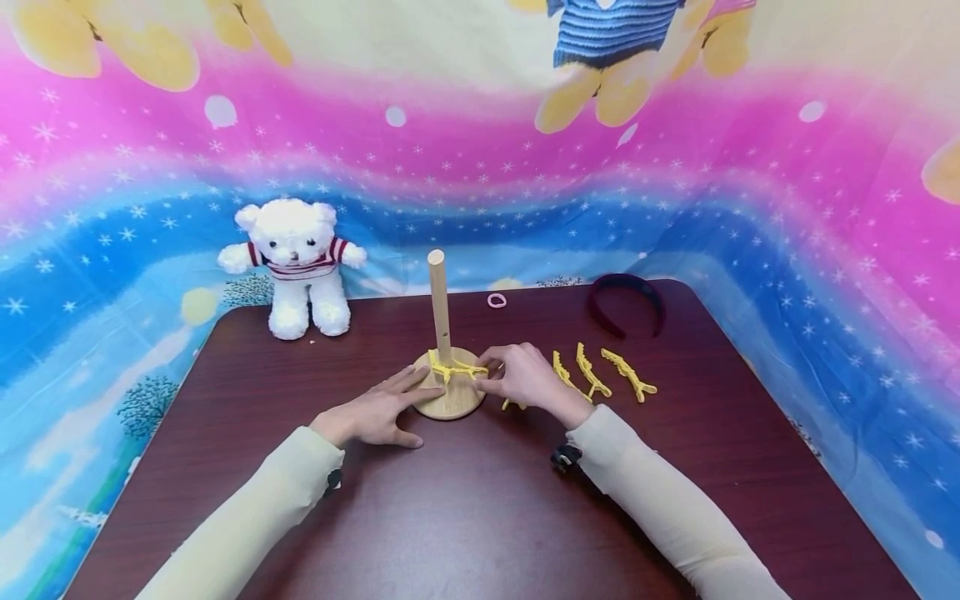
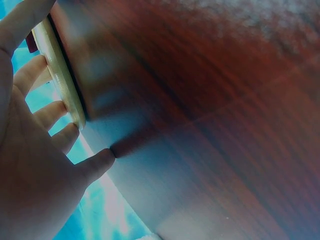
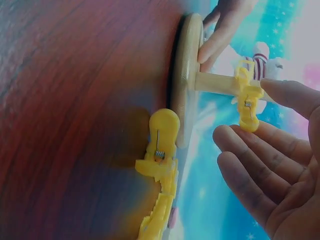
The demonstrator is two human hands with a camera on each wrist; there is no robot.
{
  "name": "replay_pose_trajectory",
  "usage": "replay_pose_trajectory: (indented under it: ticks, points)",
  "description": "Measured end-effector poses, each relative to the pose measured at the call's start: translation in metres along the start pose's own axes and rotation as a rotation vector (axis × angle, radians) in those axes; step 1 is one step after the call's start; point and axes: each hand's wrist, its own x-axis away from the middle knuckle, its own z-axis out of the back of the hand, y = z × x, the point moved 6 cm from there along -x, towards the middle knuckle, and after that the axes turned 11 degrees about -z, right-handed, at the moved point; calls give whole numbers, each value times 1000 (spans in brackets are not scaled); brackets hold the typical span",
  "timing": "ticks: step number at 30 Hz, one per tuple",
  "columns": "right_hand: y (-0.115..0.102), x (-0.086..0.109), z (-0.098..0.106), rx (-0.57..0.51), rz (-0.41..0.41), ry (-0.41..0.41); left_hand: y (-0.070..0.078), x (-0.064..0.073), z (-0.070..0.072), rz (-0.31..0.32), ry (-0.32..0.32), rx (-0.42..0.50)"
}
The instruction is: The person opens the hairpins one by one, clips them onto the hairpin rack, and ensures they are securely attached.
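A wooden stand has an upright post (image 1: 440,304) on a round base (image 1: 459,407). My left hand (image 1: 371,412) rests with spread fingers on the left of that base, thumb apart near the table. At the post's lower part is a yellow alligator hair clip (image 1: 461,369), its toothed end against the post in the right wrist view. My right hand (image 1: 525,375) pinches the clip's other end between thumb and fingers. Below this hand lies another yellow hair clip (image 3: 162,145), partly hidden in the head view.
Several more yellow clips (image 1: 592,371) lie right of my right hand. Behind them sits a dark red headband (image 1: 626,287). A pink hair tie (image 1: 497,301) lies behind the stand. At the back left edge of the brown table (image 1: 442,508) sits a white teddy bear (image 1: 292,267).
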Motion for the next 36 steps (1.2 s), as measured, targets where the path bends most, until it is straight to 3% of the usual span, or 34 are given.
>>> replay_pose_trajectory:
  ticks: [20, 29, 36]
  points:
    - [37, 13, 33, -183, -23, -60, -1, 0, 1, 4, 3, 9]
    - [62, 24, 45, -219, -70, -55, 0, 1, 2, 9, -1, 15]
    - [86, 31, 56, -185, -98, -12, 0, 2, 1, 11, -1, 29]
